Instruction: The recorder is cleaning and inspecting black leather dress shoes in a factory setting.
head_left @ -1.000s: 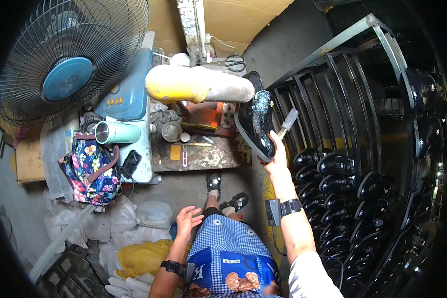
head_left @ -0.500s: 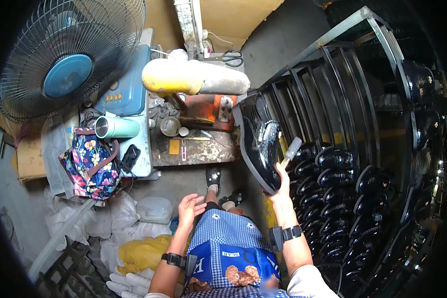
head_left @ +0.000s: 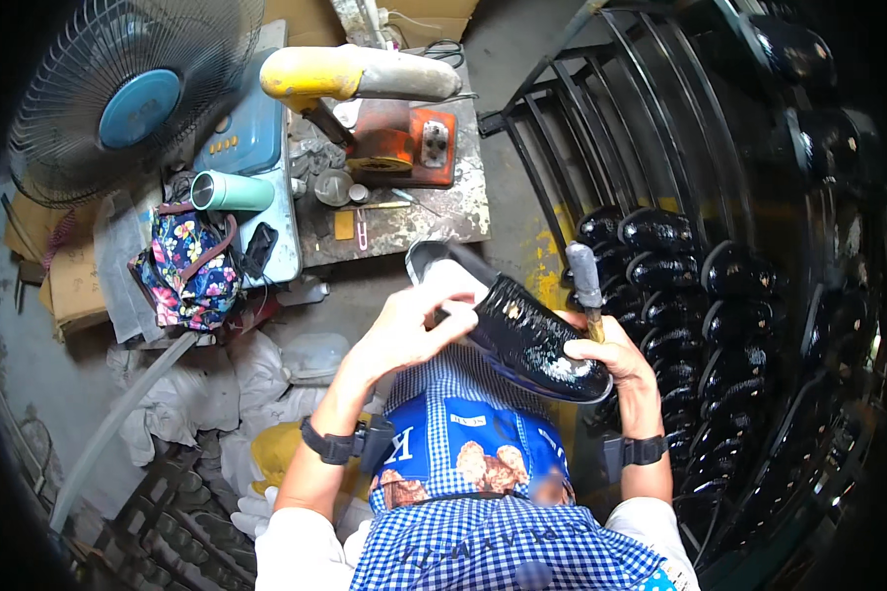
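A glossy black shoe (head_left: 527, 340) lies slanted in front of my apron, its toe pointing to the lower right. My right hand (head_left: 616, 357) is closed around the toe end, thumb on top. The same hand holds a short tool (head_left: 584, 278) upright, with a grey upper part and a yellowish-brown lower part; its kind is unclear. At the shoe's opening, my left hand (head_left: 419, 335) has its fingers bent against the edge, where a whitish inside shows. Part of its grip is hidden.
A rack (head_left: 650, 118) on the right carries rows of black shoes (head_left: 660, 271). Ahead stands a worn workbench (head_left: 394, 236) with an orange machine (head_left: 434, 148) and a yellow-grey pipe (head_left: 360, 74). A fan (head_left: 138, 108), mint tumbler (head_left: 232, 191) and floral bag (head_left: 187, 266) are left.
The shoe has come down and left from beside the rack and turned, toe now to the lower right. My left hand has risen to its opening; my right hand keeps shoe and tool.
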Motion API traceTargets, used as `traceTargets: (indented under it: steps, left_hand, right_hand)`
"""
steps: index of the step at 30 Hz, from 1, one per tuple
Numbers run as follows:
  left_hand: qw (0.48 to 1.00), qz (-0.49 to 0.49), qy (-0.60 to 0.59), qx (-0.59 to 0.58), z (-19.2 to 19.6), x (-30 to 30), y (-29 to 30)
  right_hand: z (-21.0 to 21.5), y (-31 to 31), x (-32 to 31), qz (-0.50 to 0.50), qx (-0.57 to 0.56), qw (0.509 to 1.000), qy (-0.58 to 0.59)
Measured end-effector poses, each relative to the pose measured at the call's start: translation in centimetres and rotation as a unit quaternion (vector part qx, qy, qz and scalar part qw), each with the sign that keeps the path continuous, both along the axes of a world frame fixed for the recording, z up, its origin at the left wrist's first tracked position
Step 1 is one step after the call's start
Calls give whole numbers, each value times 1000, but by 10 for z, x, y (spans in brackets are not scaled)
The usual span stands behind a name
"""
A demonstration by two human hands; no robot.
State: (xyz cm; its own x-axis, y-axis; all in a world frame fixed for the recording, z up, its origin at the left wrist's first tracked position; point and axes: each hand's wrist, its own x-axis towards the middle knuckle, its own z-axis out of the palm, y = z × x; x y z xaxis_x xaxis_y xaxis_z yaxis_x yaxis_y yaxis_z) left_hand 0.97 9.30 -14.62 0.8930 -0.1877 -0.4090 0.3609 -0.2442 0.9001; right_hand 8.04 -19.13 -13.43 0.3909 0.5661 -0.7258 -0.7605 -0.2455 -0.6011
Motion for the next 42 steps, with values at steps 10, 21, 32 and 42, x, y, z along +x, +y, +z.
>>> traceTargets:
  steps: [10, 21, 32, 42]
  left_hand:
    - [803, 112, 328, -485, 37, -47, -31]
    - [665, 263, 200, -670, 45, -64, -73]
    - [724, 275, 173, -609, 42, -63, -95]
    - [696, 263, 182, -643, 48, -61, -105]
  right_hand:
    - [41, -46, -6, -155, 41, 980, -121]
    - [95, -21, -85, 106, -135, 770, -615]
    - [89, -28, -82, 139, -228, 680, -683]
    - [87, -31, -54, 97, -328, 643, -685]
